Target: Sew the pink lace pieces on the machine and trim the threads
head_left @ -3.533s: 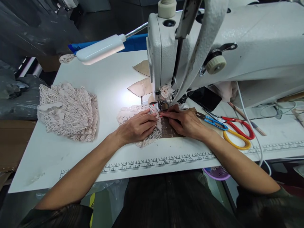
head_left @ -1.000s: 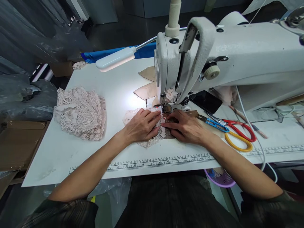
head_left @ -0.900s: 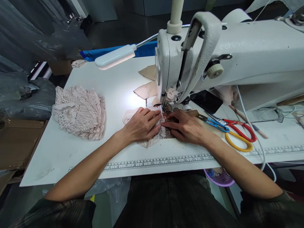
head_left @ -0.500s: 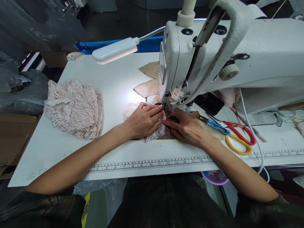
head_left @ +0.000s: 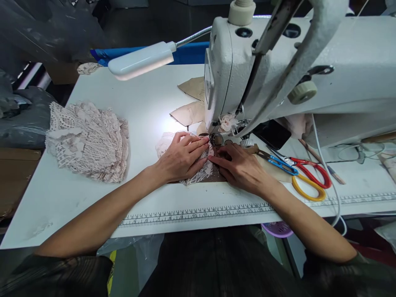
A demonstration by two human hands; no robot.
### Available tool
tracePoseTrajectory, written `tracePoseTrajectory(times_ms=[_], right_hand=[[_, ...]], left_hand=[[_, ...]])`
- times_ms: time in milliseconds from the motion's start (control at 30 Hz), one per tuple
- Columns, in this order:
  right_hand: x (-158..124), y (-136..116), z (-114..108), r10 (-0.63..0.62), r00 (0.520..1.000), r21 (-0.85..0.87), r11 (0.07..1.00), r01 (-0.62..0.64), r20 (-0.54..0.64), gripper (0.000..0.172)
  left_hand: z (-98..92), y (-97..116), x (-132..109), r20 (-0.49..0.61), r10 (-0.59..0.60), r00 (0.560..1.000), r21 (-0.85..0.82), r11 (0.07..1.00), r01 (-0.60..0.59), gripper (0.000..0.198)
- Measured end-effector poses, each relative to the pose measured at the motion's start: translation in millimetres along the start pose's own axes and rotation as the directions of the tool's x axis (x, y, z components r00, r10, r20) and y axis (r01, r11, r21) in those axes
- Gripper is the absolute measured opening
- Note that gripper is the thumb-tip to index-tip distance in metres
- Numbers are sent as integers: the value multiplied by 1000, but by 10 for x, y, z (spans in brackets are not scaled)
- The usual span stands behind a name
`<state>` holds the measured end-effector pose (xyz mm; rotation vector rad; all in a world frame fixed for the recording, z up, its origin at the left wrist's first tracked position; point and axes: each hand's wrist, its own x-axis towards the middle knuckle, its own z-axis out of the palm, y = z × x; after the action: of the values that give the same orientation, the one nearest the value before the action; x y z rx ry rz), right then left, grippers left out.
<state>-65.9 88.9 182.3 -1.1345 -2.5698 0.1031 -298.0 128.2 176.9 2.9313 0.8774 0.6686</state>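
Note:
Pale pink lace (head_left: 198, 177) lies at the needle area of a white sewing machine (head_left: 253, 74). My left hand (head_left: 182, 156) rests flat on top of the lace, its fingers stretched toward the presser foot. Just right of the needle, my right hand (head_left: 239, 167) touches the lace's right edge with thumb and forefinger; its other fingers curl, and whether they pinch anything is hidden. A large gathered bundle of the same lace (head_left: 89, 142) sits on the left of the white table (head_left: 145, 101).
Scissors with red handles (head_left: 312, 171), yellow-handled scissors (head_left: 309, 189), blue snips (head_left: 281, 163) and a black phone (head_left: 272, 134) lie right of my right hand. Card pieces (head_left: 188, 112) lie behind the lace. A lamp (head_left: 142, 60) hangs over the table. A printed ruler (head_left: 198, 215) runs along the front edge.
The view has shifted slightly, so the table and lace bundle appear further left. Both hands keep nearly the same places at the needle.

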Motion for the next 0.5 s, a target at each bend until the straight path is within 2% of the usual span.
tracePoseTrajectory(times_ms=[233,500], right_hand=[[6,-2,0,2,1000,31,1000,-1,-13,31],[-8,19,88,31,993,123,992,-17,-113,30]], left_hand=[[9,-2,11,-17,11,1000,5,1000,-11,34],[9,7,4,37,-14,999,12,1000,13,38]])
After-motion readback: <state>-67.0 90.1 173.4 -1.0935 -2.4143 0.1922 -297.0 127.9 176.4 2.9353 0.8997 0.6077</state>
